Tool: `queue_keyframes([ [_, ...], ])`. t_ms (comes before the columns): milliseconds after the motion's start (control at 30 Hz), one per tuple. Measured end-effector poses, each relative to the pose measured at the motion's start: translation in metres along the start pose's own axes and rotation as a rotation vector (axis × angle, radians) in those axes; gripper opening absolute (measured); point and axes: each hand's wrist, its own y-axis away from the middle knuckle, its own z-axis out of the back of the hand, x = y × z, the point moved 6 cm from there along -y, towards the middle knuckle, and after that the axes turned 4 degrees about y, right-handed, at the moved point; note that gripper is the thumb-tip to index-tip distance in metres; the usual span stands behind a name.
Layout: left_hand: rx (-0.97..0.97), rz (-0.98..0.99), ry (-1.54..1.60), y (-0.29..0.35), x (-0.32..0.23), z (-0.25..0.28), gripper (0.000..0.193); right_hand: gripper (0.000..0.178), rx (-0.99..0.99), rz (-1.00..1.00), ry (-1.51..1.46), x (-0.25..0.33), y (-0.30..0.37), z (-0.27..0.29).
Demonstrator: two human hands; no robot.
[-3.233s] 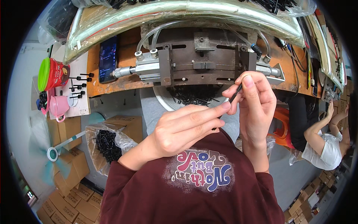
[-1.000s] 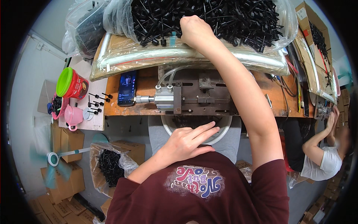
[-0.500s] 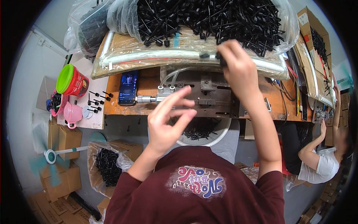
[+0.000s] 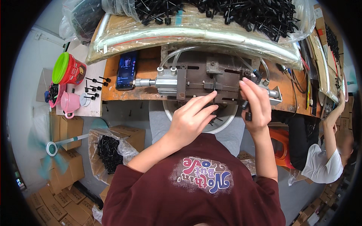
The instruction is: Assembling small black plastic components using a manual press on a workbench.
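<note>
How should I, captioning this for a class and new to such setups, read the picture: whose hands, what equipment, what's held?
No robot here: a person in a dark red shirt works bare-handed, seen from a fisheye camera worn on the head and looking down, so straight edges bend. On the orange bench sits a dark metal fixture with a silver cylinder at each end. A phone lies left of it. Beyond, a heap of black parts rests on a plastic-covered tray. The right hand holds small black pieces; the left hand is at a thin black rod mid-fixture, though I can't tell whether it grips it.
</note>
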Motion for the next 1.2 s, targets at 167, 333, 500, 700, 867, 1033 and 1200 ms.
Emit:
queue_keyframes([
  [167,0.022,-0.042,-0.214,0.005,0.009,-0.03,0.023,0.044,-0.101,-0.067,-0.167,-0.006,0.022,0.0],
  [333,0.113,-0.027,-0.341,-0.004,0.009,-0.026,0.024,0.039,-0.089,-0.178,-0.094,-0.003,0.034,0.005],
  [500,0.118,-0.03,-0.342,-0.005,0.012,-0.025,0.023,0.032,-0.084,-0.194,0.053,0.008,0.035,0.016],
  [700,0.103,-0.007,-0.299,-0.005,0.015,-0.026,0.024,0.038,-0.035,-0.119,0.093,0.014,0.034,0.012],
  [867,0.129,0.023,-0.287,-0.006,0.015,-0.023,0.027,0.038,0.022,0.036,0.052,0.027,0.031,0.004],
  [1033,-0.101,-0.068,0.266,-0.008,-0.012,0.003,0.033,0.039,0.022,0.071,0.038,0.037,0.03,-0.002],
  [1200,-0.074,-0.053,0.155,-0.005,-0.014,0.001,0.03,0.038,0.045,0.018,-0.031,0.033,0.034,-0.01],
])
